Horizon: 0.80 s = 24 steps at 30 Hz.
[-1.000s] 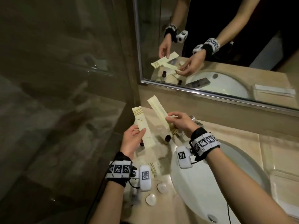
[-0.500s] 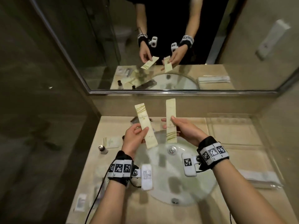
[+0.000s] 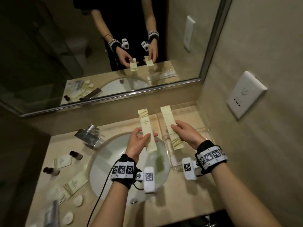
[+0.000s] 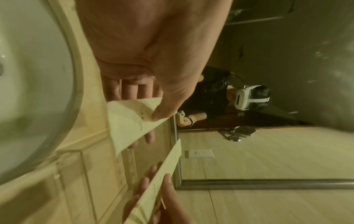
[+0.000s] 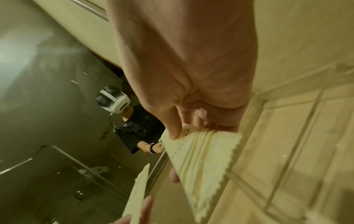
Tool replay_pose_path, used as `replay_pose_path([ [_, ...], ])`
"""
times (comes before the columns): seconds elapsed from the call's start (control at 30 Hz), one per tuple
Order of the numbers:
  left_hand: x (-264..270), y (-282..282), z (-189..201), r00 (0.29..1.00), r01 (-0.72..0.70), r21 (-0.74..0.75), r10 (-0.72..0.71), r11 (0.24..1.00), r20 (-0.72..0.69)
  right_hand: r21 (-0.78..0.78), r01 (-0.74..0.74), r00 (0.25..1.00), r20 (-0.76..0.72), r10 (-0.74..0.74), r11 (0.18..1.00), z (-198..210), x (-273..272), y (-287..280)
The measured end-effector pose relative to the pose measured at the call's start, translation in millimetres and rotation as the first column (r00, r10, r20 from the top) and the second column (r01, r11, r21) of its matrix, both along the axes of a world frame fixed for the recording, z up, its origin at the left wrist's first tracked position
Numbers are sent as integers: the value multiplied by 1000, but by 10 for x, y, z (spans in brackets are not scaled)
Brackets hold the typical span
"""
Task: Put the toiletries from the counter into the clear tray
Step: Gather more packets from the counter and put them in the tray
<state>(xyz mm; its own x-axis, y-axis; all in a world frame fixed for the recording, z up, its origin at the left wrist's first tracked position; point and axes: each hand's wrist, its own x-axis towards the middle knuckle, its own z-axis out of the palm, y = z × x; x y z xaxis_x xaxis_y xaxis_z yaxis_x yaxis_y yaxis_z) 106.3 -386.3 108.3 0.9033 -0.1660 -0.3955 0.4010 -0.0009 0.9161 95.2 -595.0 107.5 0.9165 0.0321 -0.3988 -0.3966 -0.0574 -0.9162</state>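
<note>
My left hand (image 3: pixel 139 143) pinches a long cream packet (image 3: pixel 146 126) between thumb and fingers above the sink's far rim; the same packet (image 4: pixel 130 122) shows in the left wrist view. My right hand (image 3: pixel 182 133) holds a second long cream packet (image 3: pixel 171 128) over the near left part of the clear tray (image 3: pixel 203 128), which sits on the counter right of the sink; that packet (image 5: pixel 203 163) fills the right wrist view. Both packets point away from me toward the mirror.
Left of the round white sink (image 3: pixel 105 163) lie two small dark-capped bottles (image 3: pixel 76 155) (image 3: pixel 51 170), flat cream sachets (image 3: pixel 63 161) (image 3: pixel 74 185), round soaps (image 3: pixel 77 200) and a silvery packet (image 3: pixel 51 213). The chrome faucet (image 3: pixel 89 136) stands at the sink's back left. A wall and a socket plate (image 3: pixel 244 94) close the right side.
Both hands have carried their packets rightward from the left counter, across the sink. The right hand's packet now hangs over the clear tray; the left's sits over the basin's far rim.
</note>
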Motion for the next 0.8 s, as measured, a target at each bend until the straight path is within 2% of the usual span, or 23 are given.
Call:
replay_pose_path([
  [0.1,-35,-209,-111,999,16,11,-15,1000,-43,-213,87,996,-6,-90,973,-190,-85,-278],
  [0.2,-57,-309,-210,997,9,12,-9,1000,-77,-420,80,994,-36,-105,904,-451,-87,-473],
  [0.3,-45,-345,-308,995,17,18,-15,1000,-99,-622,-9,996,-78,-50,783,-713,-40,-575],
  [0.4,10,-339,-446,992,24,29,-20,999,-124,-774,-130,986,-166,-1,620,-986,36,-605],
  [0.47,63,-316,-538,990,23,38,-17,999,-140,-820,-185,980,-198,35,542,-1148,121,-590],
  [0.53,100,-298,-630,989,24,46,-17,999,-149,-834,-204,978,-197,68,513,-1276,201,-560],
  [0.73,158,-271,-798,982,20,13,-17,1000,-187,-853,-31,995,21,94,521,-1509,201,-496],
  [0.8,173,-272,-832,980,20,5,-19,1000,-196,-866,-4,995,45,84,499,-1563,94,-498],
])
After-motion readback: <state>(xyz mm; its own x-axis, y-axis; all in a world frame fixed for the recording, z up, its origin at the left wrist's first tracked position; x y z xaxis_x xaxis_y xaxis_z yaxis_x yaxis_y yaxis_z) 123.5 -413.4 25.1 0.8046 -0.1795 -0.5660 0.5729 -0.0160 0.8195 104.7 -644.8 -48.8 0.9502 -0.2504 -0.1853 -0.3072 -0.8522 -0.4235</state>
